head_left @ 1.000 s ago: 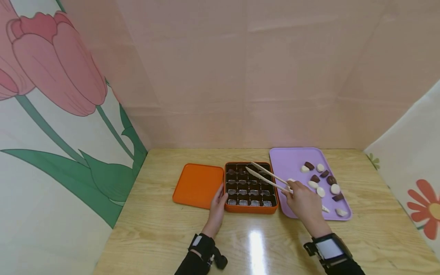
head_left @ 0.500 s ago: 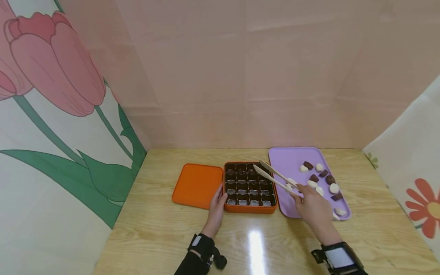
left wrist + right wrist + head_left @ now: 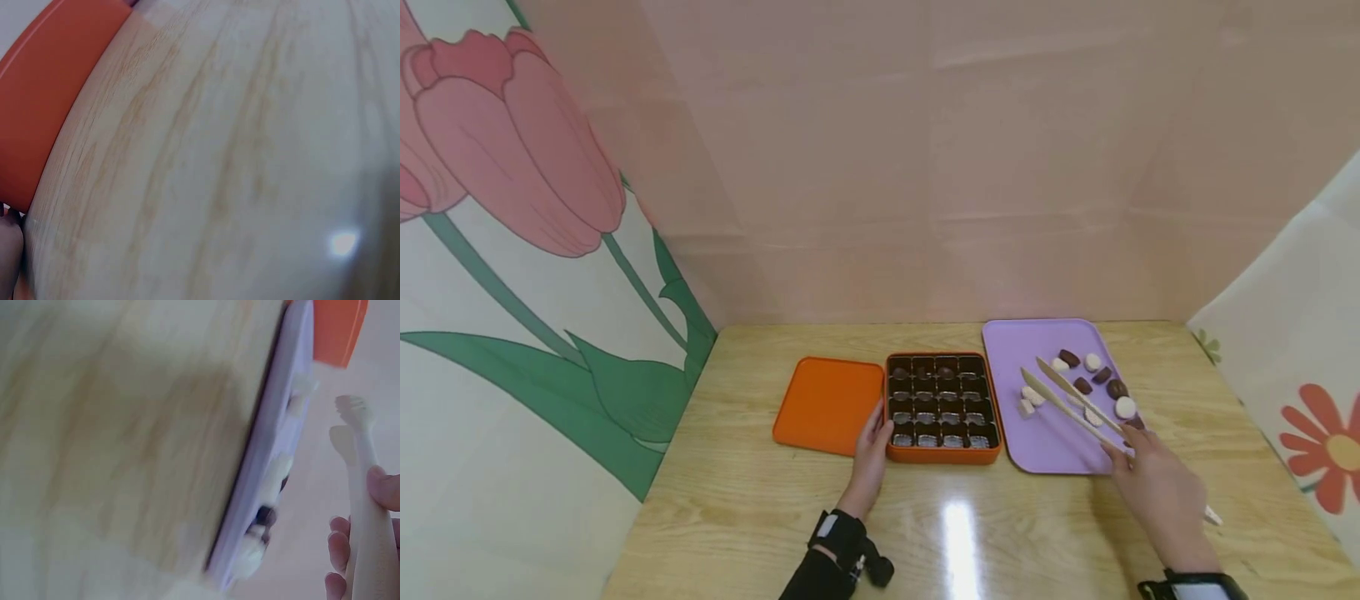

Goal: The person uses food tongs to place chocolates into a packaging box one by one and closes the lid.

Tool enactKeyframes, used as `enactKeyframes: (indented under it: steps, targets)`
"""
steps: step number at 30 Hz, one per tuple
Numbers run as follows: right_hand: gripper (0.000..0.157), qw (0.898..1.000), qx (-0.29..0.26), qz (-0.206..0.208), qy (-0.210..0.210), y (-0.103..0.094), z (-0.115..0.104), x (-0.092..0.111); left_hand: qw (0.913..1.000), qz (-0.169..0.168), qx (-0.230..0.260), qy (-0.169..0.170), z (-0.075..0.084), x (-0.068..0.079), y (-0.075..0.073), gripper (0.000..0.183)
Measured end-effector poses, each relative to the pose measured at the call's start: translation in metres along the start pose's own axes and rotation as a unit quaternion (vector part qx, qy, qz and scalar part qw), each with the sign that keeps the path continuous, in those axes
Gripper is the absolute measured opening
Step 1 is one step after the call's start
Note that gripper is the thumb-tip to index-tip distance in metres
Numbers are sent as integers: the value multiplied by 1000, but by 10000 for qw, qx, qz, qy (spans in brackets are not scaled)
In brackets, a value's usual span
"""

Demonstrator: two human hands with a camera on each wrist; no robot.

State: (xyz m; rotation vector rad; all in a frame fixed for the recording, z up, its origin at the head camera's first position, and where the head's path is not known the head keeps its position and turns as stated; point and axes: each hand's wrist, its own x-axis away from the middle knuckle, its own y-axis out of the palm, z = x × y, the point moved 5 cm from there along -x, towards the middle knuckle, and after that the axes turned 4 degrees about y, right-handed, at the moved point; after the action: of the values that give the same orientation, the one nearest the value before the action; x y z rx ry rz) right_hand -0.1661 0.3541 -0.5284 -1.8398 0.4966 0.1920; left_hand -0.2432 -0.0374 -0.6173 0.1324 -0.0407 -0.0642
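In the head view, my left hand (image 3: 871,458) rests its fingers along the left side of an orange box (image 3: 943,456). A dark divided insert (image 3: 951,408) fills the box; dark chocolates (image 3: 922,372) seem to sit in its back row. My right hand (image 3: 1161,492) grips pale tongs (image 3: 1067,410) by the handles, their tips apart over a purple tray (image 3: 1052,454). On that tray lie several white chocolates (image 3: 1124,407) and dark chocolates (image 3: 1117,389). The right wrist view shows nothing between the tong tips (image 3: 354,412).
An orange lid (image 3: 829,406) lies flat at the box's left. The tray stands close to the box's right side. Box, lid and tray are on a wooden table (image 3: 737,500), with a pinkish backdrop (image 3: 925,167) behind it.
My right hand has drawn the tongs to the right and toward me, from over the box to over the tray. The left hand stays at the box.
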Motion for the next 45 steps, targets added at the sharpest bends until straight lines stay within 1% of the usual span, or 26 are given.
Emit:
enactKeyframes:
  steps: [4,8,12,15,18,23,25,30,36,43,45]
  targets:
    - [49,9986,217,-337,358,-1,26,3,10000,14,24,-30,-1,0,-1,55]
    - [52,9941,401,-765,659,1,46,3,10000,0,11,-25,-1,0,-1,56]
    - [51,9910,492,-962,788,4,59,1,10000,-3,-9,-41,-1,0,-2,56]
    - [50,9908,466,-967,819,5,64,0,10000,-10,-21,-45,-1,0,-2,56]
    - [49,9903,428,-998,868,7,66,-2,10000,-34,-14,-16,-1,0,-1,56]
    - [45,9914,395,-928,834,9,65,-9,10000,-38,-6,-6,0,0,-1,55]
    - [45,9900,430,-997,898,10,65,-12,10000,-39,-9,-21,0,0,-1,55]
    - [54,9837,541,-1317,1098,12,67,-15,10000,-71,-21,-35,0,0,-1,55]
    - [59,9830,549,-1395,1063,11,67,-18,9999,-103,-34,-28,1,0,-2,55]
    - [45,9869,507,-1229,916,4,59,-25,9999,-70,-107,-30,1,1,-1,55]
    - [46,9870,465,-1216,943,2,57,-27,9999,-57,-97,-39,1,0,-1,54]
